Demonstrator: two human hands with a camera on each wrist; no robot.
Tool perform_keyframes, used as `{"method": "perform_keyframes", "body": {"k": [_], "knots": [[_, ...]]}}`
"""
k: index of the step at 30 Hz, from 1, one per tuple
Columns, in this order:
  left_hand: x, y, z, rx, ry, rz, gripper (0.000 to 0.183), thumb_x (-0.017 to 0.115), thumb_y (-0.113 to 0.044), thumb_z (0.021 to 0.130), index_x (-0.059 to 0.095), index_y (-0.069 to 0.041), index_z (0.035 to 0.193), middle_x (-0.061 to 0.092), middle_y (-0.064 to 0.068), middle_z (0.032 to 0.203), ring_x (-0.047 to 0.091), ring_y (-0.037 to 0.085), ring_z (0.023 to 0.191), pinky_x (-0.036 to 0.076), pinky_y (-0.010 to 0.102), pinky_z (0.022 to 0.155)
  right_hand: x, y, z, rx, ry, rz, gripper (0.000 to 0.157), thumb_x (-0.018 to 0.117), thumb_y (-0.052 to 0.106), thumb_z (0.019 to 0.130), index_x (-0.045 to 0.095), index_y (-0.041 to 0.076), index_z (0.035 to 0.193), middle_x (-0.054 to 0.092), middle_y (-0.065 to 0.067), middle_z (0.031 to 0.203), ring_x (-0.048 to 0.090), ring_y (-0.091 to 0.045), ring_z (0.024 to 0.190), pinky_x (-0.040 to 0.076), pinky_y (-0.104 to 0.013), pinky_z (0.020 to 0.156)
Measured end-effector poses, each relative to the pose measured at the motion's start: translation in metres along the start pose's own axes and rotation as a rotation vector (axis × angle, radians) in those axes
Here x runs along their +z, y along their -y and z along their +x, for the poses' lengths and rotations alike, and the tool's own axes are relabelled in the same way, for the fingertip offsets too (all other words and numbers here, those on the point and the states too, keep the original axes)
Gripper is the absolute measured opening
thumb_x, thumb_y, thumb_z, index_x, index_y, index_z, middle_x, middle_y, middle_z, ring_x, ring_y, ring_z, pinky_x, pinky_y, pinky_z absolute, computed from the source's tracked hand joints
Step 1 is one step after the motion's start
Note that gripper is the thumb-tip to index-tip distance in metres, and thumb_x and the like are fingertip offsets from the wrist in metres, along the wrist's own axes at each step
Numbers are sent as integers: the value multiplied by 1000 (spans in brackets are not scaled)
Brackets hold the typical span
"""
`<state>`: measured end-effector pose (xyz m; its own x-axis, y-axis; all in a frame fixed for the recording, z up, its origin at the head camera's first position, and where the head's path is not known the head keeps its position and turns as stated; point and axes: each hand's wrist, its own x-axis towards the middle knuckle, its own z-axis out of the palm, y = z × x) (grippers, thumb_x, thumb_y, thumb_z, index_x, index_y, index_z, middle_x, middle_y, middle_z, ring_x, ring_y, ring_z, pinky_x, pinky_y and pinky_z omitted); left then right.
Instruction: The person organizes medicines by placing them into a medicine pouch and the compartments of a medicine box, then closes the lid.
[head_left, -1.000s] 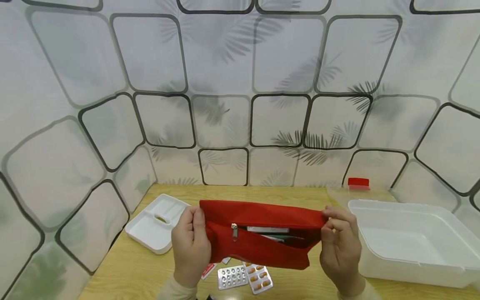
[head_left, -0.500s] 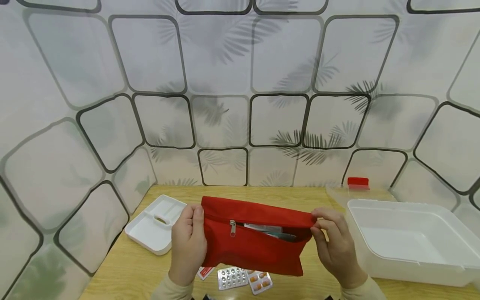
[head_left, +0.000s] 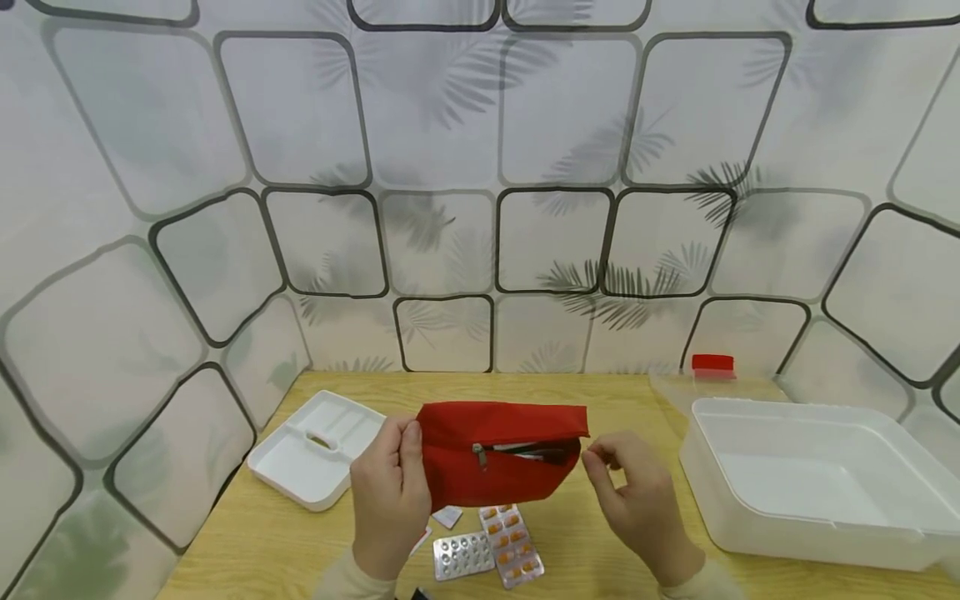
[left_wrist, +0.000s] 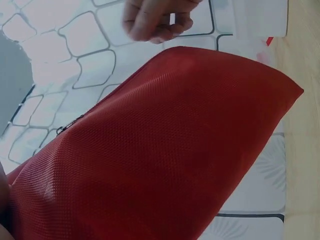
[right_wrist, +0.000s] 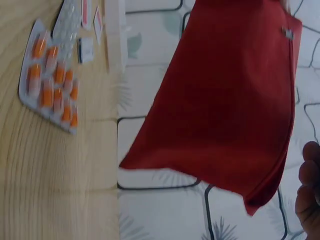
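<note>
Head view: red pouch point(head_left: 495, 479) raised above the table point(head_left: 600, 567), zip part open, its left end between the thumb and fingers of the left hand point(head_left: 392, 496), which clamp it. Right hand point(head_left: 639, 504): fingers curled, thumb and fingertips together, just beside the pouch's right end.

Left wrist view: pouch fills the centre; the right hand's curled fingers are apart from it, grasping nothing visible.

Right wrist view: pouch hangs left of the right fingers, a gap between; orange capsule blister point(right_wrist: 50, 80) on the table.
</note>
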<state>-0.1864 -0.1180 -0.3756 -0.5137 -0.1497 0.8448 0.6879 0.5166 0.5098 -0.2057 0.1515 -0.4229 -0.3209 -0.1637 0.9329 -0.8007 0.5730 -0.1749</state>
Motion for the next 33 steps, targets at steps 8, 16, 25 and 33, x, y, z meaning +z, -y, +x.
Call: {"method": "perform_keyframes", "body": {"k": [8, 16, 25, 33], "knots": [[7, 0, -3, 19, -73, 65, 12, 57, 5, 91, 62, -3, 83, 59, 0, 66, 48, 9, 57, 41, 20, 48, 23, 49, 13, 128, 211, 166, 7, 68, 17, 91, 61, 16, 94, 55, 13, 77, 46, 3, 61, 40, -10, 51], [14, -4, -11, 44, -76, 45, 9, 59, 6, 88, 64, -2, 86, 64, 5, 71, 53, 12, 56, 44, 22, 48, 45, 68, 27, 272, 208, 129, 14, 76, 17, 84, 62, 16, 87, 58, 14, 75, 49, 4, 60, 43, -10, 52], [19, -5, -13, 158, -71, 22, 9, 58, 1, 91, 64, -2, 85, 64, 4, 70, 49, 8, 54, 40, 18, 47, 51, 74, 32, 344, 189, 61, 11, 77, 15, 82, 66, 14, 83, 60, 13, 70, 49, 6, 56, 42, -10, 49], [20, -4, -14, 182, -50, 1, 14, 54, -6, 96, 64, -3, 87, 64, 4, 71, 51, 8, 55, 42, 18, 47, 53, 76, 33, 451, 224, 177, 6, 72, 11, 86, 66, 13, 86, 61, 14, 70, 52, 4, 56, 46, -17, 48]]}}
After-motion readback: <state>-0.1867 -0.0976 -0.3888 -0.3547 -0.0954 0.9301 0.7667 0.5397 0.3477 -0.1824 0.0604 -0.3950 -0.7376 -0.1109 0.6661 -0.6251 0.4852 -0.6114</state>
